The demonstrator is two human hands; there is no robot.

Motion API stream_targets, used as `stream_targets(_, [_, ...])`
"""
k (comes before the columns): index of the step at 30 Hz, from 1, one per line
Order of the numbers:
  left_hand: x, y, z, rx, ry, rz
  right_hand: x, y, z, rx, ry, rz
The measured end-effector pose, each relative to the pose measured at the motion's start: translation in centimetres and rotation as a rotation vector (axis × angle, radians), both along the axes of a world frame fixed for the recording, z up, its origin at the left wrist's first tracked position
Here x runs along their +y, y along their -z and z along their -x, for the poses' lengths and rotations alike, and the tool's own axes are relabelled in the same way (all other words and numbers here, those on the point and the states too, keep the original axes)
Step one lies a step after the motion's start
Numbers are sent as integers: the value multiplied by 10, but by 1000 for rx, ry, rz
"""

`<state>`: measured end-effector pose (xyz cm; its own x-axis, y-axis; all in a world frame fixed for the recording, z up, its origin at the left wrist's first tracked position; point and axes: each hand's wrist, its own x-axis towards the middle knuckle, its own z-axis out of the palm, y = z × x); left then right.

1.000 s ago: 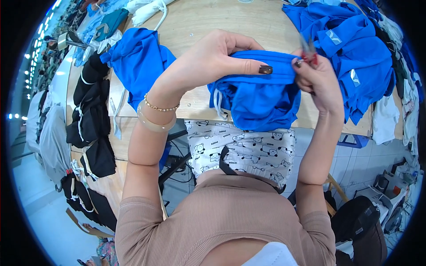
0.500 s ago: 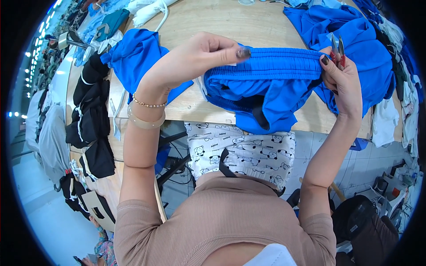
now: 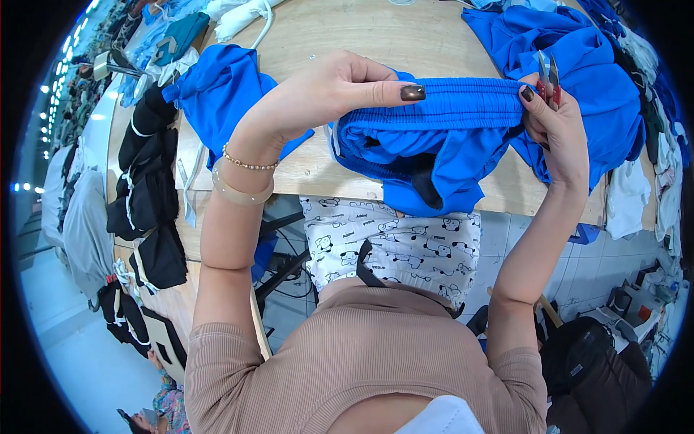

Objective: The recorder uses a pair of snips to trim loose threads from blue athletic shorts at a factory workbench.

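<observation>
I have a blue garment [image 3: 434,137] stretched between both hands over the near edge of the wooden counter [image 3: 405,36], its gathered elastic waistband pulled out flat and level while the rest of the cloth sags below onto the counter edge. My left hand [image 3: 325,94] has its fingers [image 3: 394,90] closed over the waistband's left end, thumb on top and pressing the band down. My right hand [image 3: 557,123] pinches the right end of the band and at the same time grips a small pair of red-handled thread snips [image 3: 547,76], blades pointing up and away from the cloth (whether they are parted I cannot tell at this size).

To do this well, I judge the band should stay taut and untwisted, so that any loose thread stands clear of the ribbing. I would bring the snips in only with the blades lying along the seam, never pointing into the fabric, since a nick in the elastic casing would spoil the piece.

A second heap of blue garments [image 3: 578,43] lies behind my right hand, another blue piece [image 3: 224,94] to the left, and black garments [image 3: 144,188] hang off the counter's left edge.
</observation>
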<state>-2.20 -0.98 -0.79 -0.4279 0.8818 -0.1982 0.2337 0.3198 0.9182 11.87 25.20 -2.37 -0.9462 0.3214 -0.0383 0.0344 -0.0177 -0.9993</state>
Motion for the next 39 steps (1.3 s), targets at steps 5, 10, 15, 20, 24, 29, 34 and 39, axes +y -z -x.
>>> stream_targets(5, [3, -5, -3, -199, 34, -41, 0, 1, 0, 1, 6, 0])
stream_targets(10, [3, -5, -5, -214, 100, -70, 0, 1, -1, 10, 7, 8])
stream_targets(15, [5, -7, -5, -191, 116, -69, 1, 4, -2, 10, 7, -8])
stream_targets(20, [4, -2, -4, -167, 80, -19, 2, 4, -1, 5, -5, 7])
stream_targets(24, [4, -2, -4, -169, 65, 21, 2, 4, -1, 2, 5, 7])
stream_targets(29, [7, -2, -4, -195, 42, 31, -1, 4, -2, -37, 57, -71])
stream_targets(34, [10, -8, -13, -265, -19, -85, -50, -7, -13, 98, 347, -239])
stream_targets(39, [16, -6, -14, -324, -20, -105, -106, -14, -50, -62, 10, 135])
